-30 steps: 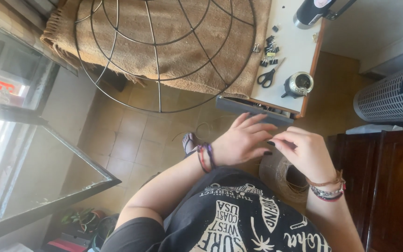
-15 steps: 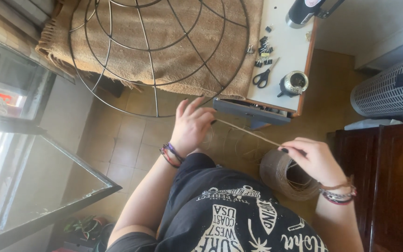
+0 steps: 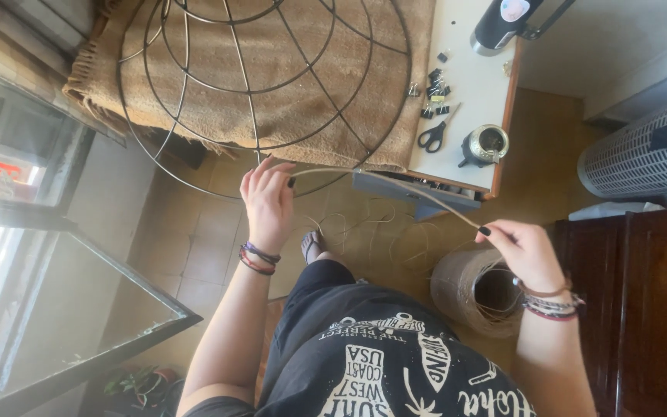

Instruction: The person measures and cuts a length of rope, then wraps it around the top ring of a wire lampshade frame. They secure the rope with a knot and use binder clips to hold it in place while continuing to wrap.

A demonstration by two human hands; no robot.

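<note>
Hands have drawn apart since a second ago, when both sat close together at the near edge of the white table; the cord between them is now stretched into a long, nearly straight span. Left hand sits at the near rim of the wire frame, fingertips pinched together on the cord's end where it meets the rim wire. Right hand is well off to the right of the frame, just above the spool of twine on the floor, thumb and forefinger clamped on the cord's other end. Judgement: a fresh length has been pulled out and held taut against the frame, so the binding work stands at a feed-and-tension stage. Scissors, binder clips and a small metal cup lie on the table, right of the frame. Frame's far portion is cut off at the top edge. Whether the cord is knotted, wrapped or merely laid on the rim cannot be made out; loose strands on the floor tiles are faint.
</note>
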